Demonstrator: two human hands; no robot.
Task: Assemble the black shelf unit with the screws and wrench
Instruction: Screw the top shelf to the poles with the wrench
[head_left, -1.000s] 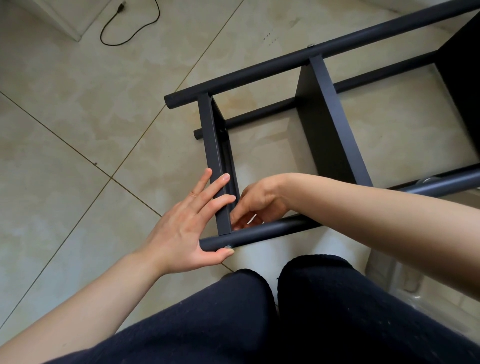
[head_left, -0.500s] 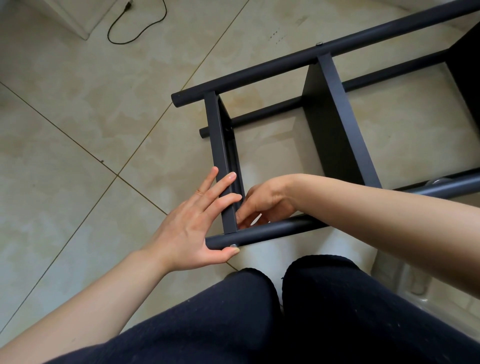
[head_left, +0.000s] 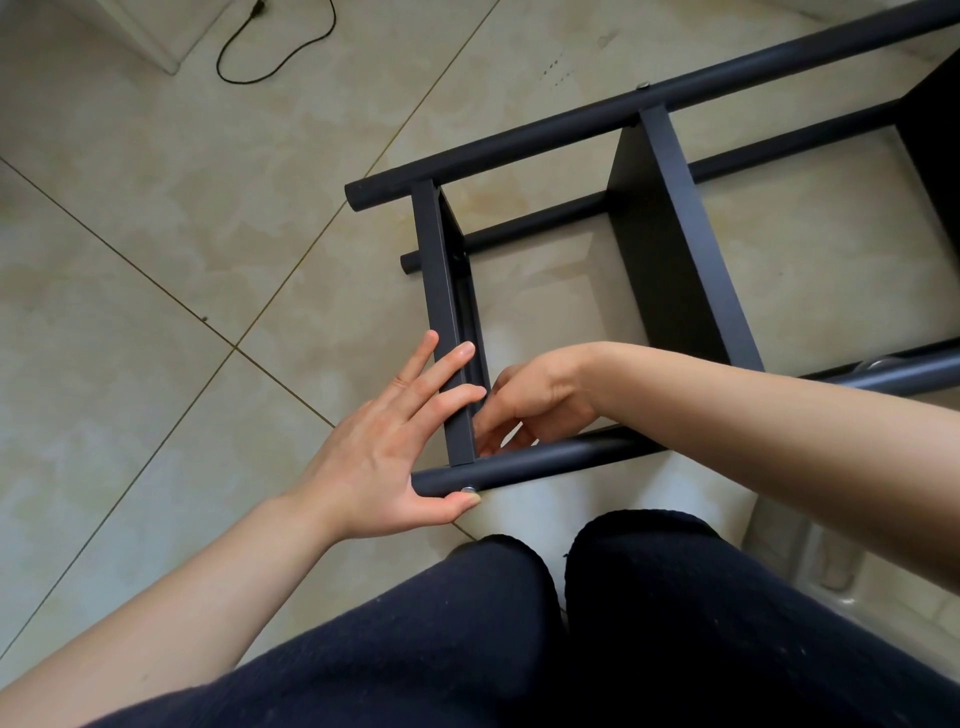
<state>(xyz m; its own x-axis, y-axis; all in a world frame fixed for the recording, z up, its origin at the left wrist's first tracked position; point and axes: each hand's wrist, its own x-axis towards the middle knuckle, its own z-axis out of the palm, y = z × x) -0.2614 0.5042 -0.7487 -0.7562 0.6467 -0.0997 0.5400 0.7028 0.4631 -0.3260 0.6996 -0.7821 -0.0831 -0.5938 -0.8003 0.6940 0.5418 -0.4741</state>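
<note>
The black shelf unit (head_left: 670, 249) lies on its side on the tiled floor, its round poles running left to right. My left hand (head_left: 384, 441) lies flat with straight fingers against the end shelf panel (head_left: 447, 332), thumb under the near pole (head_left: 530, 462) beside a silver screw head (head_left: 469, 489). My right hand (head_left: 530, 400) reaches inside the corner where that panel meets the near pole, its fingers curled around a small pale object, likely the wrench, mostly hidden. Another screw head (head_left: 644, 85) shows on the far pole.
My dark-trousered knees (head_left: 519, 597) sit just below the near pole. A black power cable (head_left: 270, 57) lies on the beige tiles at top left. A pale plastic object (head_left: 831, 561) sits at lower right under my right forearm.
The view has drifted slightly, so the shelf and hands sit a little further right in frame. Both hands keep the same places on the corner joint.
</note>
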